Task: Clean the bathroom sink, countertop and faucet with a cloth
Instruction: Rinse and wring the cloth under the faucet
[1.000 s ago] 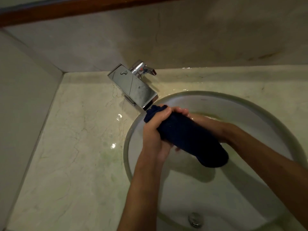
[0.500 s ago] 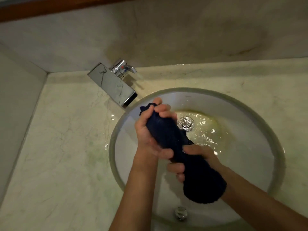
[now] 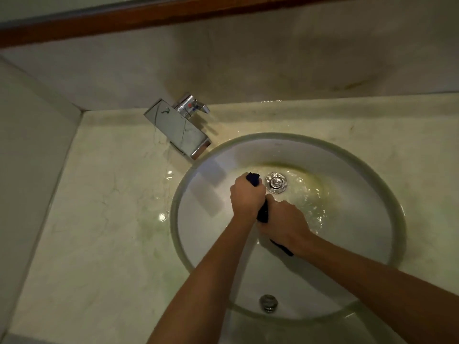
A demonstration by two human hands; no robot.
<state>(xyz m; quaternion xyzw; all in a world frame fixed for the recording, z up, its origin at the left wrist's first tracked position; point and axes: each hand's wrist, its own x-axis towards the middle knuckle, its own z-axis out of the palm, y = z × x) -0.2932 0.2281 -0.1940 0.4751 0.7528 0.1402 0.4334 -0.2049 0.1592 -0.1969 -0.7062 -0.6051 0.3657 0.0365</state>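
Note:
A dark blue cloth [image 3: 262, 212] is twisted into a tight roll over the round white sink [image 3: 198, 219]. My left hand [image 3: 246, 197] grips its far end, where a tip of cloth sticks out beside the drain [image 3: 276, 182]. My right hand [image 3: 283, 222] grips the near part, and a dark end pokes out under its wrist. Both fists hide most of the cloth. Water shimmers in the basin around the drain. The chrome faucet [image 3: 177, 127] stands at the back left on the pale marble countertop [image 3: 106, 219].
A marble backsplash wall [image 3: 248, 65] rises behind the counter and a side wall [image 3: 29, 157] closes the left. The overflow hole [image 3: 268, 302] sits in the sink's near wall. Wet patches glint on the counter left of the basin.
Both hands have closed tighter on the cloth and come together, so the thick roll is now thin and mostly hidden. They have shifted toward the drain, and the view has pulled back.

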